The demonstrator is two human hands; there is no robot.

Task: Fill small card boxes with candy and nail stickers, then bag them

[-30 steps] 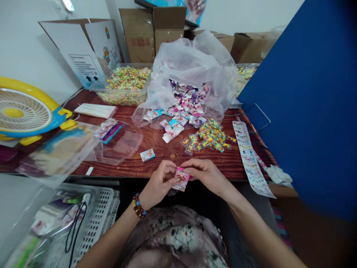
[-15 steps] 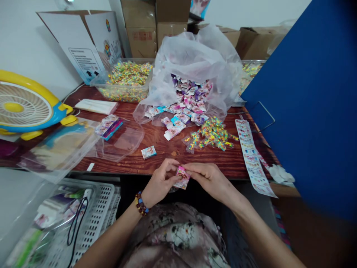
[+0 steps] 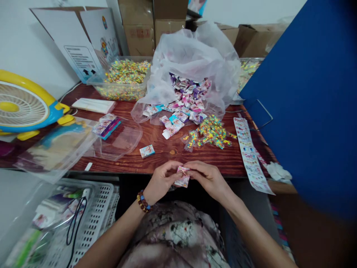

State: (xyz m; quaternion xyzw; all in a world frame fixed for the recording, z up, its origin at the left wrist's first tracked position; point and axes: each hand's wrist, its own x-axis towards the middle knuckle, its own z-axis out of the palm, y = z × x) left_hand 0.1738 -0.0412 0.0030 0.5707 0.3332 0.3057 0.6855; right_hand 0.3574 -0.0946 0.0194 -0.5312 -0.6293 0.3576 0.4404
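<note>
A small pink printed box (image 3: 182, 180) is held between both hands just off the table's front edge. My left hand (image 3: 161, 181), with a beaded bracelet at the wrist, grips its left side between thumb and fingers. The fingers of my right hand (image 3: 208, 178) are closed on its upper right edge. A small blue and white box (image 3: 147, 151) lies on the table ahead of my left hand. Beyond my right hand is a heap of clear packets of coloured beads (image 3: 213, 132). More small boxes (image 3: 192, 100) spill from a translucent plastic bag (image 3: 199, 52).
A clear tub of bead packets (image 3: 122, 89) stands behind on the left, near a yellow and blue fan (image 3: 25, 102). A sticker strip (image 3: 251, 154) hangs over the front edge. A blue panel (image 3: 306, 100) bounds the right. A white basket (image 3: 97, 208) sits lower left.
My right thumb and fingers have shifted further over the pink box's top edge, and the hands have drawn slightly closer. The whole view has moved a little; the things on the table stay put.
</note>
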